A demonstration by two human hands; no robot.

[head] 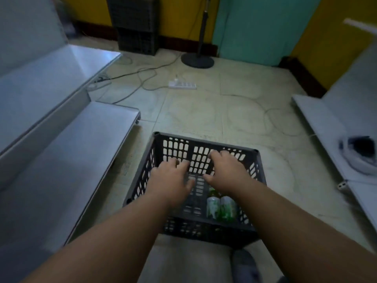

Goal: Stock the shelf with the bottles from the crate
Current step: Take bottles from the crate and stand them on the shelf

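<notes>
A dark slotted plastic crate (204,139) stands on the tiled floor in front of me. Two green-labelled bottles (221,207) lie side by side in its near right part, with a third partly hidden under my right wrist. My left hand (170,180) and my right hand (226,170) hover palm down over the crate's middle, fingers spread, holding nothing. A grey metal shelf (77,152) runs along the left, its lower board bare beside the crate.
A second grey shelf (318,123) stands at the right, bearing a white and dark object (359,154). A power strip (182,85) with cables lies on the floor ahead. Farther back stand a lamp base (197,60) and a dark crate stack (135,27).
</notes>
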